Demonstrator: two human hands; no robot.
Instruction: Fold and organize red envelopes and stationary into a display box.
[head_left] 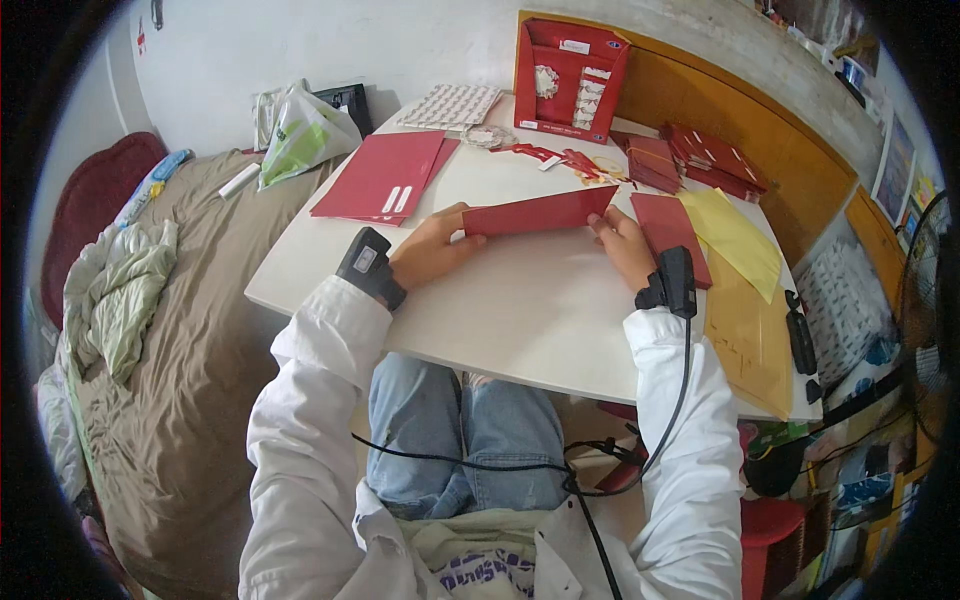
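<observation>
Between my two hands a long red card strip [540, 214] is held above the white table [480, 310]. My left hand [432, 246] pinches its left end, thumb in front. At the other end my right hand [622, 245] grips the strip near its corner. Whether it is one folded sheet or several layers I cannot tell. Just beyond my left hand lie flat red card sheets [375, 170] with two white slots. Beside my right hand rests another red card piece [672, 235], partly next to a yellow sheet [738, 240].
A red display box [570, 80] stands at the back, near white trays [450, 105] and red scraps [575, 160]. Red card stacks [715, 160] sit at the back right. A bed [190, 350] is on the left, a fan [930, 300] on the right. Cables [570, 470] hang over my lap.
</observation>
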